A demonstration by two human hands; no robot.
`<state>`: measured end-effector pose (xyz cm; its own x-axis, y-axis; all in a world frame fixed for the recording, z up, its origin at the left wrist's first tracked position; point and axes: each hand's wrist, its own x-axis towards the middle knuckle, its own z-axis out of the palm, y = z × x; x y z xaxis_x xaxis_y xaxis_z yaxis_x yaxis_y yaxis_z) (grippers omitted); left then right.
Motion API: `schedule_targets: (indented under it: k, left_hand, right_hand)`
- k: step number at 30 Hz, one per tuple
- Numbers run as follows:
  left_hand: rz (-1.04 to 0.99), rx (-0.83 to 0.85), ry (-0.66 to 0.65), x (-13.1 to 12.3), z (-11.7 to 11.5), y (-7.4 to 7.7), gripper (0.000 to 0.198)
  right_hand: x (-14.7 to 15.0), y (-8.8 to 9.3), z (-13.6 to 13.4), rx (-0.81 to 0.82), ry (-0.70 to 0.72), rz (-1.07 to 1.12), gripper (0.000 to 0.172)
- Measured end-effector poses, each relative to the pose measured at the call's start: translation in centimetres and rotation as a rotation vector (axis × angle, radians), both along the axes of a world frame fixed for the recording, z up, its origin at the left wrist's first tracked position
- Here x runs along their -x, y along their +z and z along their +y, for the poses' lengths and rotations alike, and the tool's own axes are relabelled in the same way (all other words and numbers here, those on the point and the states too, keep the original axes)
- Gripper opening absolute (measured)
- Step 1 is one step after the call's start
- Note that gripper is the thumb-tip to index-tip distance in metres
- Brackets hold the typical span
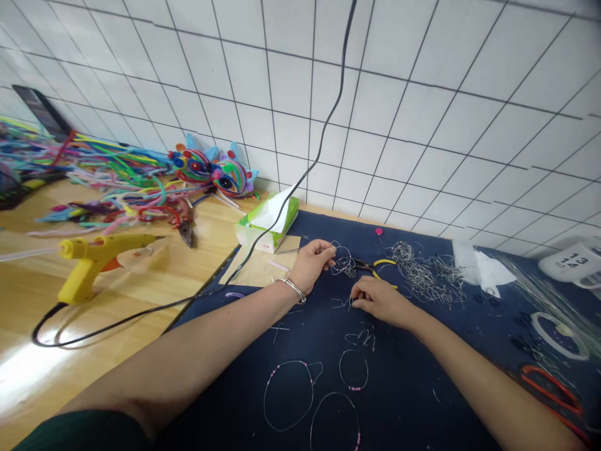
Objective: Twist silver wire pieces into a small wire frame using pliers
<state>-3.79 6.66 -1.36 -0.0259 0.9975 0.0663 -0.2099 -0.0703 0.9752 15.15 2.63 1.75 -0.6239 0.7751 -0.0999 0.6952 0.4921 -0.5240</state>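
Note:
My left hand (pixel 313 264) is closed in a pinch at the edge of a small tangle of thin wire (pixel 345 265). Thumb and fingertip meet at a loop of that wire. Close by, my right hand (pixel 378 295) pinches too, its fingertips down at a short bent wire (pixel 337 304) near the dark cloth. Between the hands, pliers (pixel 384 262) with yellow handles lie partly behind my right hand. Toward me are several bent wire bits (pixel 362 338), a wire ring with pink beads (pixel 354 369), a larger beaded ring (pixel 288 396) and another beaded ring (pixel 335 394).
A heap of wire pieces (pixel 425 275) lies right of the pliers. Red-handled scissors (pixel 551 388) and a white cup (pixel 575 263) are far right. A tissue box (pixel 267 225) stands behind my left hand. A yellow glue gun (pixel 89 257) trails a black cord (pixel 141 311) across the table.

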Motion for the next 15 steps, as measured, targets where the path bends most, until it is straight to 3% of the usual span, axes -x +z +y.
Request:
schedule_targets:
  k: [10,15]
  left_hand:
    - [-0.015,0.002,-0.005,0.1,0.0,0.1,0.023]
    - [-0.051,0.016,0.024,0.3,0.4,-0.3,0.025]
  right_hand:
    - [0.7,0.5,0.1,0.015,-0.108,-0.002,0.014]
    - [1.0,1.0,2.3,-0.159,-0.154,-0.029,0.016]
